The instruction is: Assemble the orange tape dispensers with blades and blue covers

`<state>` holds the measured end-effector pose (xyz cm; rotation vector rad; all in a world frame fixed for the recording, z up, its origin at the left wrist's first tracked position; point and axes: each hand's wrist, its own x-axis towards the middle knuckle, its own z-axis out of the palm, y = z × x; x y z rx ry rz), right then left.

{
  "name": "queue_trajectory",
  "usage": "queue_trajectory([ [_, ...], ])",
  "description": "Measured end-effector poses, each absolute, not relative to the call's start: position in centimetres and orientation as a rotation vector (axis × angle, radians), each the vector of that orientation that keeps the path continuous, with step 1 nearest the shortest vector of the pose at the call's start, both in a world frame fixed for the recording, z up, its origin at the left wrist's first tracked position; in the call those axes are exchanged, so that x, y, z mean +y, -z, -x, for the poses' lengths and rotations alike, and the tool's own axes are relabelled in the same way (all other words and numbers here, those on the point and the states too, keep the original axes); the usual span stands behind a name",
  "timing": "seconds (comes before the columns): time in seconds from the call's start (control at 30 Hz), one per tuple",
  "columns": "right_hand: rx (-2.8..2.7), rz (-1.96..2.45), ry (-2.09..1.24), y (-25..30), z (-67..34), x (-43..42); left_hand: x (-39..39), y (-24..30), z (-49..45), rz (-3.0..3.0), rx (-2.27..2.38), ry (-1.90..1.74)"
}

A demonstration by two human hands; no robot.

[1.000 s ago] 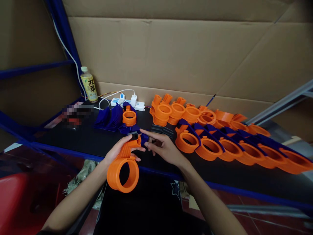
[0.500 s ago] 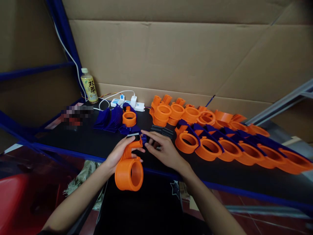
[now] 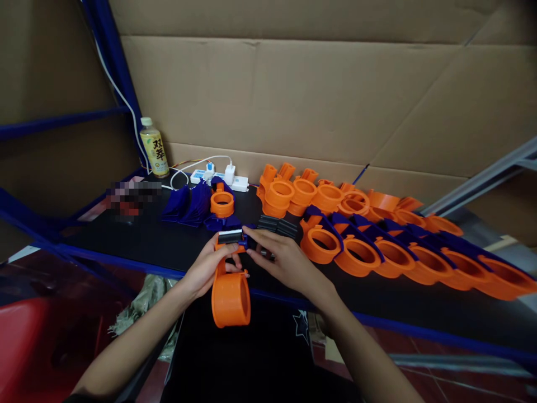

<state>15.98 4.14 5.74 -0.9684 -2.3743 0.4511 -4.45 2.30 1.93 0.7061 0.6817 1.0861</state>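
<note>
An orange tape dispenser [image 3: 230,299], its big ring hanging low, is gripped near its head by my left hand [image 3: 205,266]. The left thumb lies along the head, just below a black strip with a white toothed cutting blade [image 3: 230,232]. My right hand [image 3: 285,257] has index finger and thumb closed around a small blue part [image 3: 242,243] at the head's right end. Under the right fingers shows a small shiny dark bit that I cannot make out. Beyond the hands sit black blade pieces [image 3: 277,225] in a group.
Several orange dispensers with blue plates [image 3: 356,254] line the right side of the black bench. Behind them stand plain orange dispensers [image 3: 280,190]. Blue plates [image 3: 197,204], one orange dispenser [image 3: 222,203], a power strip [image 3: 240,183] and a bottle [image 3: 154,148] are at the left and back.
The held dispenser has turned, so its toothed blade faces up more fully and its ring has shifted right. Both hands keep their places at its head.
</note>
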Motion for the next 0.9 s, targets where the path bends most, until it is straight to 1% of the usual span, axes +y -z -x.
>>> queue_trajectory([
  [0.3,-2.369,0.873,-0.463,-5.6,-16.1,3.9,2.1,-1.8,4.3,-0.817,0.752,-1.09],
  [0.57,-2.495,0.888,-0.181,-6.5,-16.2,3.3,2.0,-0.9,4.3,-0.961,0.732,-1.123],
  [0.73,-2.546,0.937,-0.064,-7.0,-15.8,2.6,1.9,-0.7,4.2,-1.012,0.71,-1.128],
  [0.8,-2.526,0.937,-0.081,-6.7,-15.8,2.5,2.0,-0.6,4.4,-1.023,0.71,-1.124],
  [0.9,-2.453,0.896,-0.193,-6.0,-16.0,2.7,1.9,-0.6,4.7,-1.04,0.708,-1.096],
])
